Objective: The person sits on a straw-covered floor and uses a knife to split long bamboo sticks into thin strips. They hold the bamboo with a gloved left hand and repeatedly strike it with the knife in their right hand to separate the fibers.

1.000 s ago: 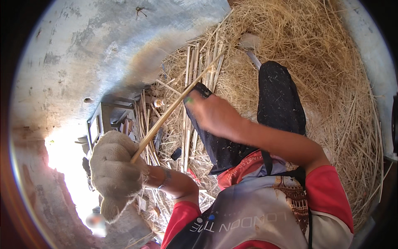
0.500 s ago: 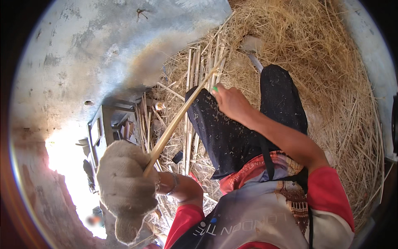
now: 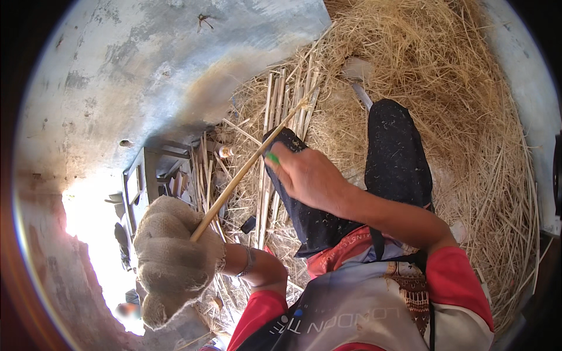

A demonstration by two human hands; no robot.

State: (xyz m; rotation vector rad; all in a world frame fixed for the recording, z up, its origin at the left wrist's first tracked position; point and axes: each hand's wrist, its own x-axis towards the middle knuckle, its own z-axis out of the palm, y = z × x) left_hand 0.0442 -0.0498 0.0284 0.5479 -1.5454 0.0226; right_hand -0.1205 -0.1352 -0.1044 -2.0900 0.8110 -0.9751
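Observation:
My left hand [image 3: 175,260], in a thick beige knitted glove, is closed around the lower end of a long pale stick, which looks like split bamboo [image 3: 240,174]. The stick slants up and away to the right, its frayed far end beyond my left knee. Bare and partly blurred, my right hand [image 3: 313,178] is closed beside the stick's middle, over my left thigh. Something small and green [image 3: 272,158] shows at its fingers; whether it is held or worn I cannot tell. Any contact with the stick is unclear.
Several pale strips [image 3: 275,105] lie on the floor beyond my left knee. Loose straw-like shavings [image 3: 410,47] pile up at the far right. A flat grey blade-like piece [image 3: 362,95] lies by my right knee. A wooden frame [image 3: 151,169] stands by the left wall.
My right hand has come back along the stick, toward me and left. The gloved left hand has shifted slightly left with the stick still in it.

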